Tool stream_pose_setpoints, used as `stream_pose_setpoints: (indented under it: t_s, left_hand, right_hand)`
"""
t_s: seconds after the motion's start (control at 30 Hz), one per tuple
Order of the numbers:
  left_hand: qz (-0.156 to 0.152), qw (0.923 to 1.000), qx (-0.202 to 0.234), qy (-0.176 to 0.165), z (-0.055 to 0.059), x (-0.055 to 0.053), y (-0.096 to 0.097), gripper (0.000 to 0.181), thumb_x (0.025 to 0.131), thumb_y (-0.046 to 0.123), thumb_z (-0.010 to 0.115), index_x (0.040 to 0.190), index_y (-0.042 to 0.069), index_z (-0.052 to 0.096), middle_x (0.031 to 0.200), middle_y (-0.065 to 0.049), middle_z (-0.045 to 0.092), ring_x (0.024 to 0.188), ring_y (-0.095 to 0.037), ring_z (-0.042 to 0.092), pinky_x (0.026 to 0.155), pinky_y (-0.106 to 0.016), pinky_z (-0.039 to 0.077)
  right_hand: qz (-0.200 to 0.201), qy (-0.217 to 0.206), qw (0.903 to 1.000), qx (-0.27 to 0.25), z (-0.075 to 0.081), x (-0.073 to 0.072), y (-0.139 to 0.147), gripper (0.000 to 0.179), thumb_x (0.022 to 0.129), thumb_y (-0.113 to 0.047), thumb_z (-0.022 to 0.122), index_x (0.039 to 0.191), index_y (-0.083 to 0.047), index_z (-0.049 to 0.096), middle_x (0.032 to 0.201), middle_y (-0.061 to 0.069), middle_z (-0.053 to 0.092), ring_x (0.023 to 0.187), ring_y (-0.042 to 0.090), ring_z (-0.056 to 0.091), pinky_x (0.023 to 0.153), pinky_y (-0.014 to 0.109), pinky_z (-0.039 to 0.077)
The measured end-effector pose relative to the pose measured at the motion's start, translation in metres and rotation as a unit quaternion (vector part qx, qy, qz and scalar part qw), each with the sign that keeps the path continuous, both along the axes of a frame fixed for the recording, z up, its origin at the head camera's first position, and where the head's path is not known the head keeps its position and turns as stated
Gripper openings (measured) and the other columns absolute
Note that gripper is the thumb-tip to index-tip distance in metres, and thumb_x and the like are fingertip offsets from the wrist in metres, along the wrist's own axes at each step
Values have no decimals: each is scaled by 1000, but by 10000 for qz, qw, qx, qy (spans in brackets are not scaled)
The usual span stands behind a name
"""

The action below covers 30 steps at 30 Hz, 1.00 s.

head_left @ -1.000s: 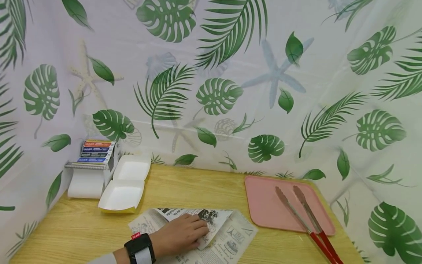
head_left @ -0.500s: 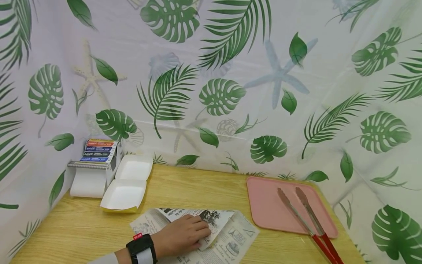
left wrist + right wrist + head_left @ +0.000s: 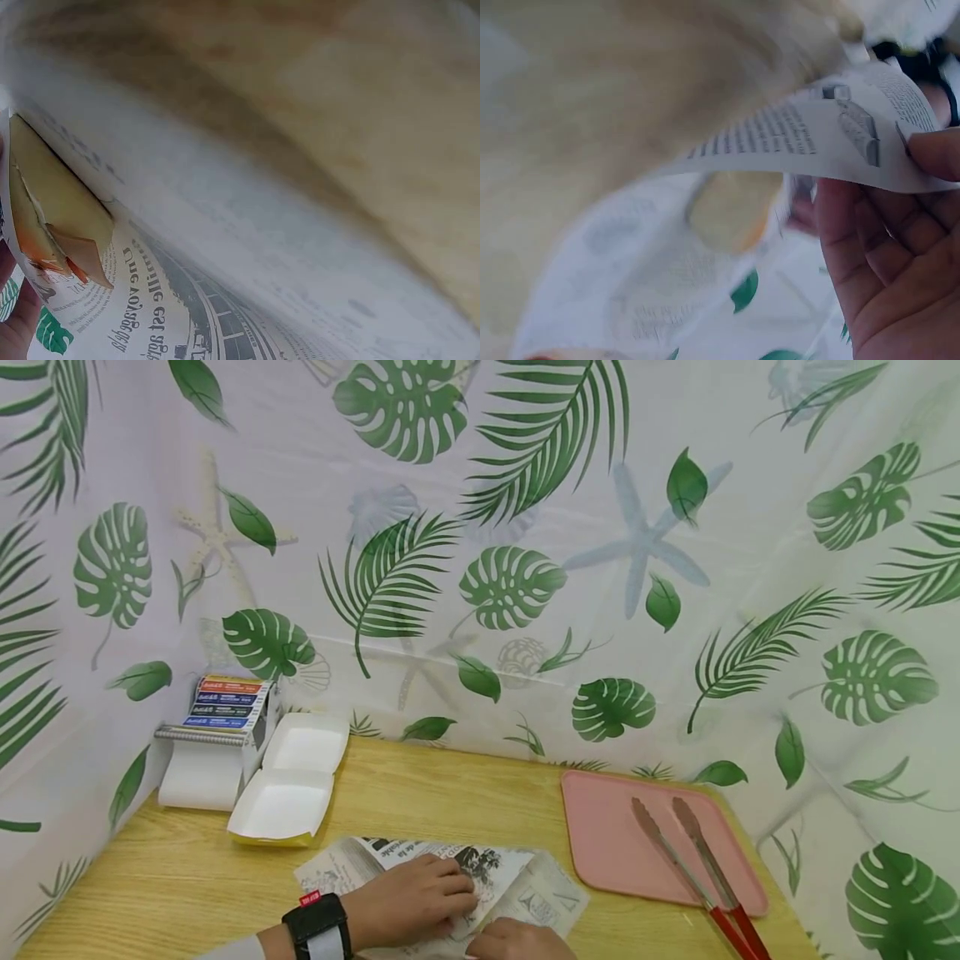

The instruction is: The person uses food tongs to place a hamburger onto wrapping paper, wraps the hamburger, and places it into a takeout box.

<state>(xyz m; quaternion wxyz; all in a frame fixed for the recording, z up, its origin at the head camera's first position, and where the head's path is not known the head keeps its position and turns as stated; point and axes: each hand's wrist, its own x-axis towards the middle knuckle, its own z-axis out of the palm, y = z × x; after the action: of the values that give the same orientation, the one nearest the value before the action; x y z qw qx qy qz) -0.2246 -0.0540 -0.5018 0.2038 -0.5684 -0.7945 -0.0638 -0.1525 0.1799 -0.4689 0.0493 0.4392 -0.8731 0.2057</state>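
A sheet of newsprint-patterned wrapping paper point(image 3: 540, 893) lies on the table with its far part folded over. My left hand point(image 3: 412, 897) holds that folded flap down, its fingers bent over the paper. Within the sheet, the left wrist view shows a sandwich point(image 3: 60, 187) of pale bread with orange filling at its edge. My right hand point(image 3: 521, 941) is at the paper's near side, close to the left fingertips. Its thumb and fingers pinch the raised paper edge point(image 3: 772, 142) in the right wrist view, where the sandwich point(image 3: 731, 210) appears beneath.
An unfolded white takeout box point(image 3: 288, 797) stands at the back left beside a dispenser point(image 3: 225, 714) with small coloured boxes on top. Red-handled tongs point(image 3: 701, 860) lie across the pink tray point(image 3: 600, 827) on the right. A leaf-patterned curtain point(image 3: 480, 693) borders the table.
My right hand has come into the head view from the bottom and grips the paper's near side, raising it. The left hand stays on the folded flap.
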Motion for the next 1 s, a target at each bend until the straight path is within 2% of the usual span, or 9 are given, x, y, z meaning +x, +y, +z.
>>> stream_pose_setpoints:
  t_s: [0.1,0.17,0.37,0.47,0.57,0.7,0.77,0.93,1.0]
  left_hand:
    - [-252,9983,-145,-514,1,-2,-5,27,103,28,60,131,28,59,127,13,63,117,-5,56,100,-22,48]
    - [-405,9918,-191,-1193,3,-4,-9,32,105,26,54,137,27,57,132,10,61,121,-6,56,103,-22,48]
    - [-379,9701,-214,-2389,10,-10,-19,40,105,34,52,145,31,53,142,9,58,132,-10,53,110,-28,47]
    - [-368,9426,-210,-3311,9,-10,-26,47,104,30,53,151,28,47,155,4,49,143,-17,47,116,-33,44]
    - [-439,9155,1,-3999,6,-10,-30,48,106,30,50,153,24,47,162,-1,42,150,-20,42,121,-35,40]
    - [-612,9008,604,-4256,4,-14,-32,37,104,34,54,138,23,64,146,4,61,136,-9,56,113,-28,48]
    - [-585,8812,995,-4584,4,-18,-33,30,102,30,59,127,20,72,132,2,71,122,-4,65,103,-24,54]
    - [454,8212,1758,-5410,13,-28,-34,16,107,16,52,110,15,68,109,-6,70,98,-6,65,80,-23,55]
    - [1014,8184,1742,-5381,22,-28,-29,17,109,22,48,113,14,62,112,-4,67,102,-9,63,82,-27,54]
  right_hand:
    - [-594,-528,9965,252,25,-11,-5,21,103,-30,60,90,-22,74,83,-10,70,72,-9,56,62,10,45]
    - [-733,-790,9941,104,33,-21,-6,20,103,-26,60,89,-21,73,83,-10,70,72,-8,56,63,14,46]
    - [-1000,-1554,9812,-556,31,-46,-5,26,104,-27,59,79,-21,64,74,-8,60,63,-8,46,60,16,40]
    - [-1164,-1588,9782,-656,23,-59,-7,28,103,-27,60,77,-19,63,79,-5,63,70,-3,53,65,20,46]
    - [-1295,-1383,9802,-580,15,-72,-10,21,102,-23,61,87,-14,73,98,1,73,90,11,68,79,31,56]
    - [-1648,-1345,9764,-373,7,-85,-12,18,100,-20,63,93,-9,75,105,8,73,93,22,69,79,35,56]
    - [-1854,-1514,9705,-284,4,-89,-13,19,99,-20,63,87,-9,72,97,6,71,83,16,65,71,30,51]
    - [-2140,-1785,9602,-182,1,-95,-20,29,99,-22,63,73,-11,58,71,-3,49,61,7,43,57,22,33]
    - [-2195,-1801,9586,-208,0,-96,-23,28,99,-21,62,73,-11,56,67,-4,44,58,8,41,55,21,32]
